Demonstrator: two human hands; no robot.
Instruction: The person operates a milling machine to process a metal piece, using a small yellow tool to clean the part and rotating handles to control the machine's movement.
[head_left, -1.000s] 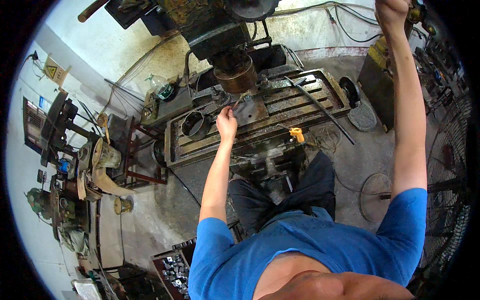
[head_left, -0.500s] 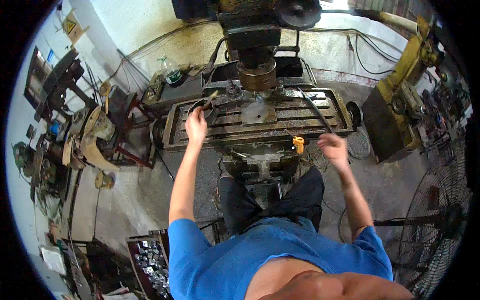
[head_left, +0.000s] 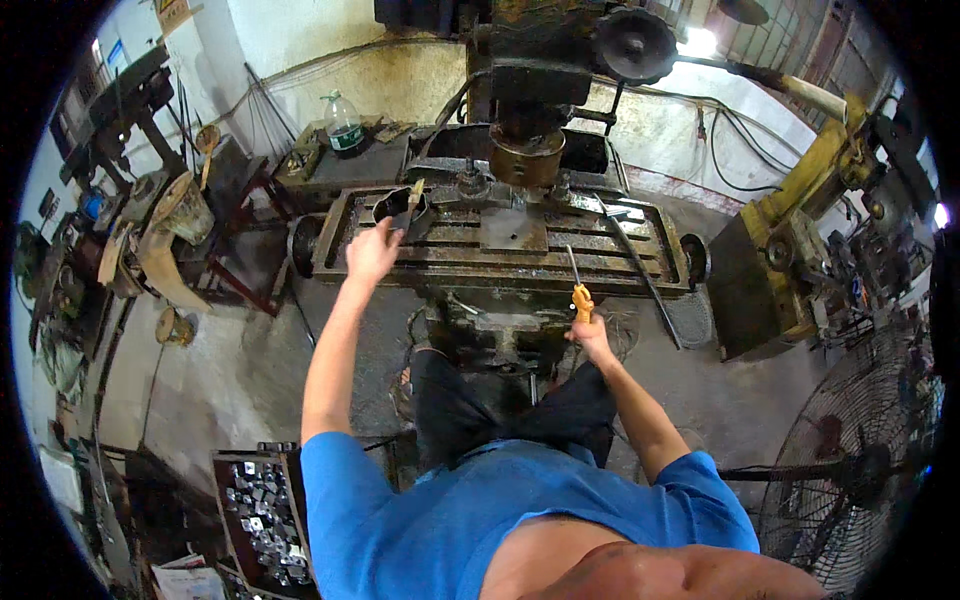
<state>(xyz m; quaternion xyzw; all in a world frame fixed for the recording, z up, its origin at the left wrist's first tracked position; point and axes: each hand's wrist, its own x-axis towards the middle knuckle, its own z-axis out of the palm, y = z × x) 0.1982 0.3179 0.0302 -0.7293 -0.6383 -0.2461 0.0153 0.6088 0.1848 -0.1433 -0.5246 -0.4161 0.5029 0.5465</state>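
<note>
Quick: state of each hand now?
Left hand: at the brush; whether closed on it, cannot tell.
Right hand: closed, holding the yellow blow gun.

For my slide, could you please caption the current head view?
Left hand at a brush by a dark container, right hand holding a yellow air gun, before a slotted machine table.

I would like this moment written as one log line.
left hand: at brush, near pot, grip unclear | right hand: holds yellow air gun
</note>
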